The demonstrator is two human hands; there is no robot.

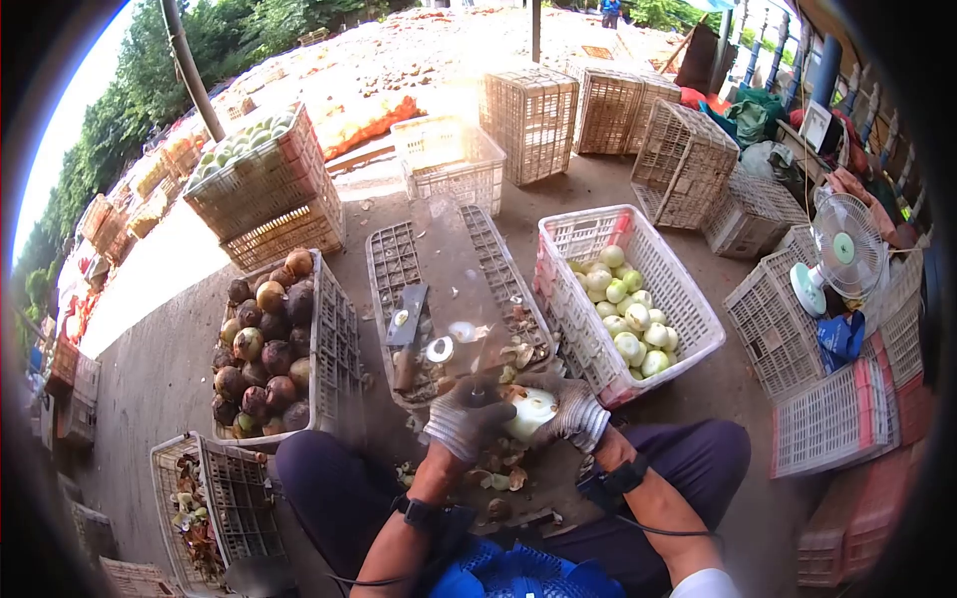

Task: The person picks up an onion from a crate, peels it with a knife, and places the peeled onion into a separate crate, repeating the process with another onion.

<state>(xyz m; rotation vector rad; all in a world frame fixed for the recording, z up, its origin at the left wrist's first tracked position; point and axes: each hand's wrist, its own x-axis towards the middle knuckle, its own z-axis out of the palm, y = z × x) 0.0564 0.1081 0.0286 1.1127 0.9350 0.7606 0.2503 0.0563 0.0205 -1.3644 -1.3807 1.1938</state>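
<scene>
A pale, peeled onion (531, 415) is held low in front of me, between my two gloved hands. My right hand (571, 409) curls around its right side. On the other side, my left hand (467, 415) is closed, with a small dark object at its fingers that I cannot make out. Just beyond the hands is a brown board (451, 269) laid over an upturned plastic crate (397, 261). A broad-bladed knife (407, 317) rests on the left part, its handle towards me. White onion slices (440, 350) and skin scraps lie near it.
On the left stands a crate (317, 344) of dark-skinned onions; on the right, a crate (698, 341) of peeled ones. A scrap crate (207, 508) sits at lower left. Stacked crates (264, 189) stand behind, and a fan (842, 244) sits on crates at right.
</scene>
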